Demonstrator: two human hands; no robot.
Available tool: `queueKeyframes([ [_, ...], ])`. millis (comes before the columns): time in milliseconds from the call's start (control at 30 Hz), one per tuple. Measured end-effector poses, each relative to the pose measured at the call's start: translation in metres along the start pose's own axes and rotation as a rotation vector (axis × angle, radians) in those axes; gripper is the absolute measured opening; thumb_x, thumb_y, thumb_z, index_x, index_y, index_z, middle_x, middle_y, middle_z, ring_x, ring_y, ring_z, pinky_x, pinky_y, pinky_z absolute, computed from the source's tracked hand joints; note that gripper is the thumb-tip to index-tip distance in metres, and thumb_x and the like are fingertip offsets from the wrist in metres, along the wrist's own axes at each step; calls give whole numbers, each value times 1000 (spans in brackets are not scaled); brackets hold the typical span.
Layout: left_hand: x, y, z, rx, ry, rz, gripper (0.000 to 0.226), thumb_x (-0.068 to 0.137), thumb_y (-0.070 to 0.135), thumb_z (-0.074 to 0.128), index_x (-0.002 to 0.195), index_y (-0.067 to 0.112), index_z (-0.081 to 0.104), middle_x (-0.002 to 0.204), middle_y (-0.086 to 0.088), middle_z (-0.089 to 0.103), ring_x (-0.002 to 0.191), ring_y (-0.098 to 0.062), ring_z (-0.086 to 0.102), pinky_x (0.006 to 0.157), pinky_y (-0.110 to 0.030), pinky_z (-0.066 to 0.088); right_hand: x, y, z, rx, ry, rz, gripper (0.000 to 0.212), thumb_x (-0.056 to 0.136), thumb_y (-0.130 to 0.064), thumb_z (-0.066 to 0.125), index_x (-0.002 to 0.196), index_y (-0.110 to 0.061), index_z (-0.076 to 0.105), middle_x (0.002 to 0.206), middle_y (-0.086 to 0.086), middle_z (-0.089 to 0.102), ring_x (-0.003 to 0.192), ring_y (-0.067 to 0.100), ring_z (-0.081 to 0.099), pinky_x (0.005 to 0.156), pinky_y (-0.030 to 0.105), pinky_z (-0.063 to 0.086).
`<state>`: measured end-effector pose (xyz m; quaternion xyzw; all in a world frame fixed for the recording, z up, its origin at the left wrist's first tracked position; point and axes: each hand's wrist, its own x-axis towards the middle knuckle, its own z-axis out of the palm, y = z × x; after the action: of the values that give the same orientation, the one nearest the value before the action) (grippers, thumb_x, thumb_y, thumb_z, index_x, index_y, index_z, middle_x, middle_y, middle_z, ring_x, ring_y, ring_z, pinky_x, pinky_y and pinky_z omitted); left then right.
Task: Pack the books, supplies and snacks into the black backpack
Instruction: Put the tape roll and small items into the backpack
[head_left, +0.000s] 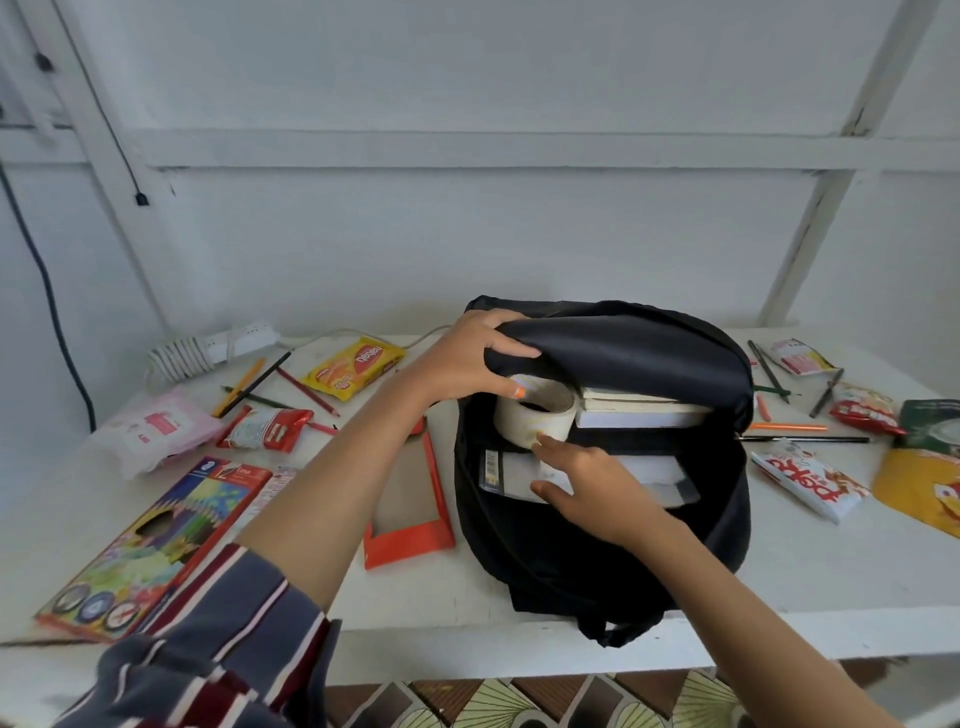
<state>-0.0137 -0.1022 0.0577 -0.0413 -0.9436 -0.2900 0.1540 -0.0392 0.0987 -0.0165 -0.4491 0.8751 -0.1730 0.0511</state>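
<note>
step: seat tape roll (535, 415) in black backpack (597, 561) | left grip (467, 358) grasping flap (623, 348); right grip (597, 493) released, nudging roll | roll at mouth beside books (639, 413) | tip: keep flap high; push roll down flat

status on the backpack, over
Left hand grips backpack flap, holding it open. Right hand open, fingers touching tape roll in the mouth, beside books. Snacks and pencils out on table. Nothing blocking.
</note>
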Motion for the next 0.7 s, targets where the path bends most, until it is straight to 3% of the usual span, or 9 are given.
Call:
queueKeyframes([
  [100, 1, -2, -1, -21, -5, -4, 48, 69, 16, 80, 114, 23, 67, 142, 3, 40, 130, -16, 35, 110, -41, 29, 15, 1, -2, -30, -13, 3, 52, 96, -33, 46, 145, -19, 31, 155, -6, 20, 139, 15, 28, 108, 29, 29],
  [267, 4, -5, -3, -20, -17, 3, 48, 68, 16, 80, 113, 24, 67, 141, 4, 41, 129, -17, 36, 109, -43, 30, 23, 5, 1, -32, 80, 23, 45, 96, -30, 44, 140, -21, 39, 152, -5, 28, 131, 19, 40, 101, 34, 40],
  [467, 5, -5, -4, -42, -19, 21, 48, 67, 15, 81, 113, 23, 67, 140, 3, 42, 128, -16, 37, 109, -40, 31, 20, 14, 12, -102, 59, -17, 54, 96, -42, 42, 145, -25, 27, 158, -3, 7, 140, 18, 25, 107, 28, 28],
  [700, 6, -3, -7, -31, -30, 16, 47, 68, 17, 81, 113, 22, 67, 140, 4, 42, 128, -14, 36, 109, -35, 30, 53, 12, 6, -48, 17, 53, 41, 99, -34, 37, 139, -25, 39, 158, 1, 7, 128, 29, 44, 93, 38, 42],
])
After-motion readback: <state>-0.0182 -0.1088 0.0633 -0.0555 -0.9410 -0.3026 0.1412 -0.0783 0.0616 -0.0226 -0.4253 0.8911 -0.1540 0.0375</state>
